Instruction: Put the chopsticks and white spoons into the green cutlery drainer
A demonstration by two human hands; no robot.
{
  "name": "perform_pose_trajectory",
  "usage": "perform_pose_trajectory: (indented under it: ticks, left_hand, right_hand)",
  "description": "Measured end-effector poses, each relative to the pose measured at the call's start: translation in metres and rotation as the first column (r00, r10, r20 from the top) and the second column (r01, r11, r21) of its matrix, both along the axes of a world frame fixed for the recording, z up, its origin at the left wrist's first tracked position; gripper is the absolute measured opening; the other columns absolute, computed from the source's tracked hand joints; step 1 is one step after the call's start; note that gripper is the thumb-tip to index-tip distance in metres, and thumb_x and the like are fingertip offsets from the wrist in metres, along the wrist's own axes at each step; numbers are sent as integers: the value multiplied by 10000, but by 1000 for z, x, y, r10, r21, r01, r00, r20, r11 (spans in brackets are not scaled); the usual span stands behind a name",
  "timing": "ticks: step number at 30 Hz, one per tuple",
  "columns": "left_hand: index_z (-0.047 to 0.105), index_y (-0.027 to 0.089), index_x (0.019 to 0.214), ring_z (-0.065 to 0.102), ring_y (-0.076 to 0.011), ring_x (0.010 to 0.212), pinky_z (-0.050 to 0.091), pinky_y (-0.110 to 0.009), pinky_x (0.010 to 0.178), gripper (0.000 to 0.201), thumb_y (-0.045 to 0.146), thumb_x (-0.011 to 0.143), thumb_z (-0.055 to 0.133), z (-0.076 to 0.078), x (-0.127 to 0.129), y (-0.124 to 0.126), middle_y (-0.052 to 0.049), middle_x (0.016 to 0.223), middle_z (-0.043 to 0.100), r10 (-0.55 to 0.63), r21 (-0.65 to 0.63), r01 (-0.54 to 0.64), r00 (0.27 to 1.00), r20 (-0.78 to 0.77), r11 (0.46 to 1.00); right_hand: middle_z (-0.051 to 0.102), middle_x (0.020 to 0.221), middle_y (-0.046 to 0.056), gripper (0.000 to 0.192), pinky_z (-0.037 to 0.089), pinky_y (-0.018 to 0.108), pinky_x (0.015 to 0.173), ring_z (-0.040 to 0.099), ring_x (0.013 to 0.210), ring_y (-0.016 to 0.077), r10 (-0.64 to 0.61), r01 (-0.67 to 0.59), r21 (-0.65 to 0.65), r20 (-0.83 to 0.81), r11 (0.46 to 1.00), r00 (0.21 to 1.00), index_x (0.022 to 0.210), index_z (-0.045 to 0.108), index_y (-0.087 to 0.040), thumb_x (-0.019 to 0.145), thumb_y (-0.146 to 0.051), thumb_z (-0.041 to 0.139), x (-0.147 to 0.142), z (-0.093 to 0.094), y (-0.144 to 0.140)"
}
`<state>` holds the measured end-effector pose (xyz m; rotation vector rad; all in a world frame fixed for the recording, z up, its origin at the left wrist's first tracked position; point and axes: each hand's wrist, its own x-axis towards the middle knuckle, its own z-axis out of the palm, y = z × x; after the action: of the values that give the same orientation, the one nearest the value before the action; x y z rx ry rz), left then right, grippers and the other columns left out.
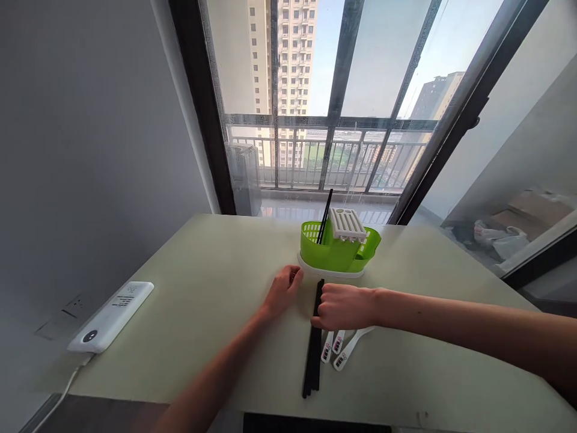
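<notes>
A bundle of black chopsticks point(312, 364) lies lengthwise on the table. My right hand point(340, 305) is closed over its upper part, with the fingertips mostly hidden. Beyond it stands a green cutlery holder point(333, 252) with perforated sides, a white slotted top point(348, 224) and a white base. One or two black chopsticks point(325, 216) lean upright in its left compartment. My left hand point(285, 287) rests by the base's left front edge, fingers loosely bent and a gap showing at the thumb; whether it touches the base I cannot tell.
Several white-handled utensils point(346, 353) with printed labels lie right of the bundle, partly under my right forearm. A white power bank point(112, 316) with a cable sits at the table's left edge. Behind the pale table point(216, 264) are glass doors and a balcony.
</notes>
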<state>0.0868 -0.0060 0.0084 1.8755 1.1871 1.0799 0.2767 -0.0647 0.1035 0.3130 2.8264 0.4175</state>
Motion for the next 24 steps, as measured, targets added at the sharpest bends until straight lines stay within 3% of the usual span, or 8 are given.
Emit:
perform_pose_trajectory:
  ticks: [12, 24]
  left_hand:
    - [665, 165, 1043, 699, -216, 836, 537, -346, 786, 384, 496, 1015, 473, -1, 1, 0, -82, 914, 751, -29, 2, 29, 1000, -11, 1000]
    - [684, 175, 988, 675, -222, 899, 517, -357, 846, 369, 456, 1032, 449, -1, 0, -1, -86, 951, 732, -29, 35, 31, 997, -69, 999]
  right_hand:
    - [682, 601, 6, 221, 197, 322, 549, 462, 474, 131, 11, -9, -34, 50, 999, 999, 740, 703, -186, 847, -5, 634, -11, -9, -3]
    - [690, 592, 2, 243, 203, 313, 540, 498, 472, 129, 9, -8, -31, 51, 999, 999, 665, 679, -192, 786, 18, 691, -4, -16, -3]
